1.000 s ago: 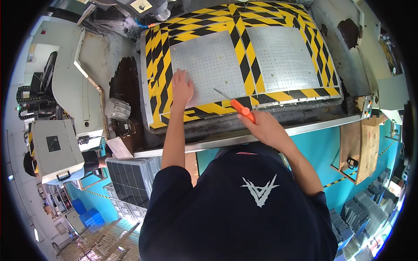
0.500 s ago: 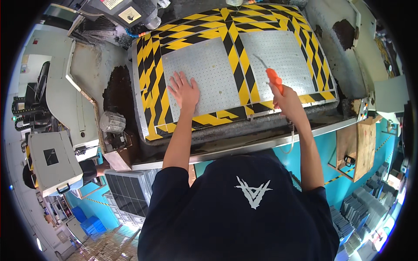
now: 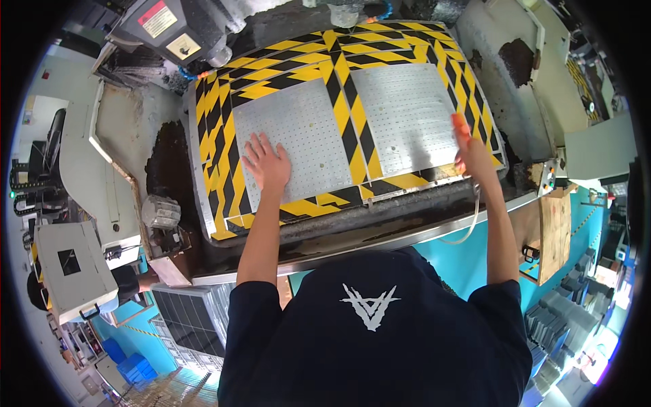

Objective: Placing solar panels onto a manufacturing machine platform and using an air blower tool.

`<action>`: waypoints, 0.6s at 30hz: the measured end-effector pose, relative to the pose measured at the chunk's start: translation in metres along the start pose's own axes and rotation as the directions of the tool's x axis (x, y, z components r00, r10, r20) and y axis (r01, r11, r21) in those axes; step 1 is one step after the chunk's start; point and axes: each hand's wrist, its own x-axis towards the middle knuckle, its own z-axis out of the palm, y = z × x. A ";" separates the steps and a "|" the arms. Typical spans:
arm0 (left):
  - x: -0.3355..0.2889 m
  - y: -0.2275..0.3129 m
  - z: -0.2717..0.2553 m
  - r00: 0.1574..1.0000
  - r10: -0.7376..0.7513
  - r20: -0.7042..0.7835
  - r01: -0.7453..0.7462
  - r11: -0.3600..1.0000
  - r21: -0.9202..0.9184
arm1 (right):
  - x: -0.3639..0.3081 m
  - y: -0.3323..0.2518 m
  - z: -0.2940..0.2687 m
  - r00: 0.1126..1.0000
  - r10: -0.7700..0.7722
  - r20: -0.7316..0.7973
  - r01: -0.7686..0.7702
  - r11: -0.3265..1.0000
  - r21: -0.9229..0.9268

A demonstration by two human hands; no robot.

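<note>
My left hand (image 3: 266, 163) lies flat with fingers spread on the left perforated metal plate (image 3: 310, 139). In my right hand (image 3: 477, 161) is an orange air blow gun (image 3: 462, 129), gripped above the front right corner of the right perforated plate (image 3: 403, 112). The gun is blurred, and its thin nozzle cannot be made out. A pale hose (image 3: 470, 229) hangs below that hand in a loop. Yellow and black striped tape (image 3: 350, 112) frames both plates and runs between them.
A machine head with a nozzle (image 3: 217, 55) overhangs the back left. A metal rail (image 3: 380, 245) edges the machine bed in front of me. A control box with buttons (image 3: 546, 175) sits at right. Stacked grey trays (image 3: 193, 315) stand lower left, near another person's arm (image 3: 146, 280).
My right hand has swung the air blow gun to the right, toward the right plate's edge. My left hand stays flat on the left plate. The whole view has shifted slightly.
</note>
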 end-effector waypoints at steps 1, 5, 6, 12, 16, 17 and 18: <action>-0.001 0.000 0.001 1.000 -0.003 0.016 0.003 1.000 0.003 | 0.003 0.006 -0.010 0.992 0.038 -0.121 -0.034 0.999 0.035; 0.004 -0.003 0.005 0.998 0.002 0.059 -0.001 1.000 -0.013 | 0.000 0.028 -0.016 0.992 -0.070 0.101 0.063 0.995 0.071; 0.006 -0.005 0.005 0.996 0.008 0.085 -0.005 0.999 -0.038 | 0.000 0.029 -0.016 0.971 -0.228 0.077 0.218 0.969 0.117; 0.009 -0.043 -0.022 0.951 0.043 0.305 -0.013 0.995 -0.100 | -0.027 -0.014 0.012 0.954 -0.243 0.173 0.248 0.969 -0.011; -0.016 -0.049 -0.039 0.854 -0.091 0.513 0.129 0.991 -0.039 | -0.082 -0.067 0.089 0.805 -0.329 0.493 0.325 0.941 0.096; -0.025 -0.051 -0.045 0.837 -0.066 0.543 0.112 0.992 -0.052 | -0.085 -0.084 0.109 0.787 -0.411 0.459 0.443 0.895 0.043; -0.032 -0.054 -0.052 0.823 -0.005 0.568 0.053 0.996 -0.068 | -0.085 -0.102 0.128 0.724 -0.499 0.477 0.535 0.842 0.068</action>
